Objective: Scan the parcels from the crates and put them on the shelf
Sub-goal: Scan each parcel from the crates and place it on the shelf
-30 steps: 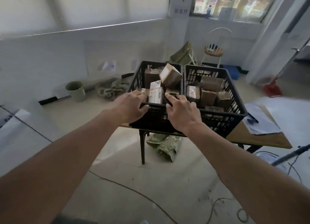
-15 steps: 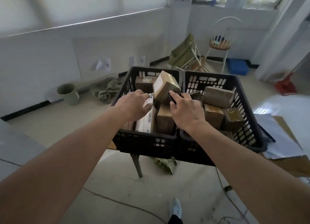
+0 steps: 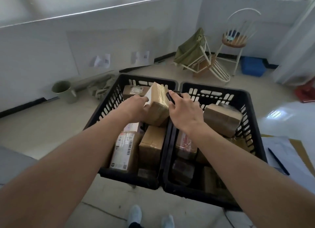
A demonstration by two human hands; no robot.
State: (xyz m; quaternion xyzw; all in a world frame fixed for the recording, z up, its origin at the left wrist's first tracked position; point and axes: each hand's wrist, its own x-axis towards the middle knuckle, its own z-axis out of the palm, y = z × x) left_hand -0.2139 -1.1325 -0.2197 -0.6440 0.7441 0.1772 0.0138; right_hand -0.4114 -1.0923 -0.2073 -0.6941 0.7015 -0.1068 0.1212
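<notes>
left hand (image 3: 136, 108) gripping parcel (image 3: 157, 106), right hand (image 3: 183, 110) holding scanner (image 3: 170, 98)

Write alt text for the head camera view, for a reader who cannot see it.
A person's left hand grips a taped brown parcel atop the left black crate, while the right hand holds a small black scanner beside it. The right black crate alongside also holds brown parcels.

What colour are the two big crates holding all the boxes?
Black, both crates; the head view shows it clearly.
</notes>
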